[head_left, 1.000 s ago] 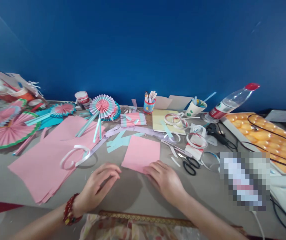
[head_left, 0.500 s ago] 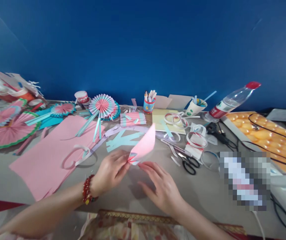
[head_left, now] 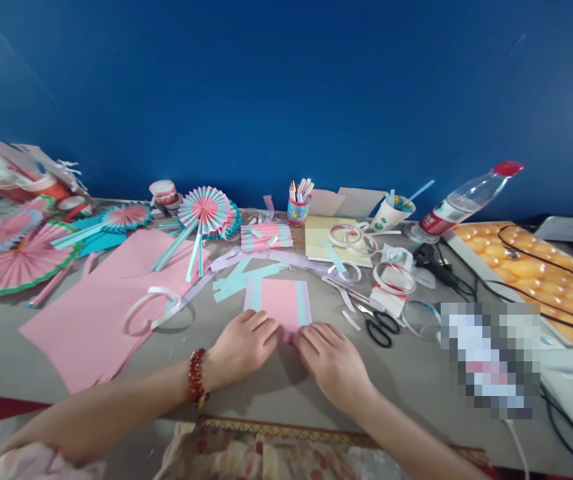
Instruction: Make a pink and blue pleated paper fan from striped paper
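A pink paper sheet (head_left: 279, 300) with light blue and lilac strips along its sides lies flat on the grey table, its near edge folded up. My left hand (head_left: 243, 347) has its fingers curled over the near left corner, and my right hand (head_left: 333, 360) grips the near right corner the same way. Both thumbs are mostly hidden at the fold. Just beyond the sheet lie light blue paper strips (head_left: 236, 283). A pleated pink and blue paper piece (head_left: 266, 237) rests farther back.
Black-handled scissors (head_left: 381, 330) and tape rolls (head_left: 395, 278) lie to the right, near a tilted plastic bottle (head_left: 459, 207). Pink sheets (head_left: 91, 320) cover the left, with round paper fans (head_left: 204, 210) behind. A pen cup (head_left: 299, 210) stands at the back.
The pink paper has come down from a raised, tilted position to lie flat on the table. My right hand has gone from loosely spread fingers to gripping its near edge beside the left.
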A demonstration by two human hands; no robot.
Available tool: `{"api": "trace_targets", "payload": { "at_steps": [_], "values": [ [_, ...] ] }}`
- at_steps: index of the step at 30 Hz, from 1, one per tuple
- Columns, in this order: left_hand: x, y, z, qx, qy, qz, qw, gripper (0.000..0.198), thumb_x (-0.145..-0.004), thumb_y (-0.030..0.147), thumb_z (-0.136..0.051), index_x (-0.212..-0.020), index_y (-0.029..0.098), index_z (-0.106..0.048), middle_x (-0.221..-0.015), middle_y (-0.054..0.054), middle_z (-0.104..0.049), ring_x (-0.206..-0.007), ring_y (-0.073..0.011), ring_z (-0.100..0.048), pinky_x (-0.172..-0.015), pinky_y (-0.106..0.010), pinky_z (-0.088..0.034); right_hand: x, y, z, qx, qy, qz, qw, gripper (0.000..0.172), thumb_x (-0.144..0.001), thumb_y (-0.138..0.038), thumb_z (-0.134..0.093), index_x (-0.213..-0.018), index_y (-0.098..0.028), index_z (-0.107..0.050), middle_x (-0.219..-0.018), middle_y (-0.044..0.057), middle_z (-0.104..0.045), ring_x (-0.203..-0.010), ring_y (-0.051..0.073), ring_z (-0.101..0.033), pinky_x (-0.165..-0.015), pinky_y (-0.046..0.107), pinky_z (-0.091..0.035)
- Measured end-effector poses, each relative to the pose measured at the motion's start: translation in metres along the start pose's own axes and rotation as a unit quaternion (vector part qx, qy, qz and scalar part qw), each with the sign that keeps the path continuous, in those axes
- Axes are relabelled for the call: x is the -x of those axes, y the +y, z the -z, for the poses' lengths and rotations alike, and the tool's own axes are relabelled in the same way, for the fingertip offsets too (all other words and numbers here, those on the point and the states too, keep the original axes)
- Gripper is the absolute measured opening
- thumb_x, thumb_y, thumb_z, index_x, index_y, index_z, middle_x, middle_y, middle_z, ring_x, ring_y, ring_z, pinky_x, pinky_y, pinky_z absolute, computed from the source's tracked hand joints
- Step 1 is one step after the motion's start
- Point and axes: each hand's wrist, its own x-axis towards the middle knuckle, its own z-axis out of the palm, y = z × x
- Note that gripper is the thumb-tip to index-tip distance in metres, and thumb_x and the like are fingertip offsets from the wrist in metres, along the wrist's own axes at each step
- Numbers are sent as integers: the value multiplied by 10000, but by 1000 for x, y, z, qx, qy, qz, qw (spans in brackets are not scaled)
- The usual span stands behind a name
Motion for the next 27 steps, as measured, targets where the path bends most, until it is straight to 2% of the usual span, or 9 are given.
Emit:
{"api": "trace_targets", "payload": {
  "at_steps": [5, 10, 16, 19, 21, 25, 27],
  "values": [
    [21, -13, -3, 43, -39, 4, 998, 185, -984, 136, -438, -855, 172, -566, -836, -45, -561, -794, -193, -509, -695, -318, -408, 8, 15, -4, -8, -4, 5, 1000, 170, -906, -70, -519, -832, -187, -618, -850, 51, -648, -812, 205, -548, -725, 326, -401],
    [34, -18, -2, 91, -25, 34, 995, 267, -1014, 174, -390, -838, 165, -590, -877, -49, -584, -803, -190, -514, -726, -311, -397, 14, 22, -8, -23, -35, 46, 998, 159, -893, -70, -513, -882, -177, -630, -886, 62, -659, -812, 203, -555, -722, 316, -412],
    [34, -21, -5, 185, -24, 89, 978, 254, -1030, 243, -398, -914, 176, -613, -850, -37, -611, -803, -183, -541, -764, -301, -404, 18, 28, -9, -95, 0, 35, 995, 197, -972, -133, -442, -928, -182, -628, -894, 63, -672, -828, 194, -582, -761, 311, -450],
    [31, -25, -5, 252, -16, 125, 960, 225, -1028, 296, -414, -975, 187, -603, -891, -35, -632, -843, -184, -573, -776, -291, -418, 15, 29, -4, -146, -23, -6, 989, 175, -975, -162, -462, -906, -193, -620, -890, 58, -662, -821, 189, -581, -737, 300, -461],
    [29, -27, -5, 284, -21, 142, 948, 218, -1024, 309, -428, -950, 191, -596, -875, -26, -633, -825, -175, -584, -755, -277, -418, 11, 27, -1, -162, -43, -26, 985, 142, -962, -163, -490, -910, -195, -618, -906, 57, -660, -837, 193, -580, -735, 299, -465],
    [24, -29, -4, 306, -31, 153, 939, 207, -1009, 309, -466, -901, 192, -597, -831, -14, -634, -797, -168, -592, -747, -269, -412, -2, 17, 0, -150, -53, -37, 987, 133, -937, -122, -514, -962, -190, -625, -913, 57, -664, -864, 198, -585, -761, 303, -462],
    [22, -29, -3, 311, -30, 159, 936, 198, -1004, 301, -476, -897, 194, -605, -826, -11, -639, -797, -166, -594, -748, -264, -414, -9, 14, -2, -140, -54, -36, 988, 131, -944, -139, -519, -921, -191, -637, -866, 53, -661, -837, 194, -586, -743, 296, -454]
  ]
}}
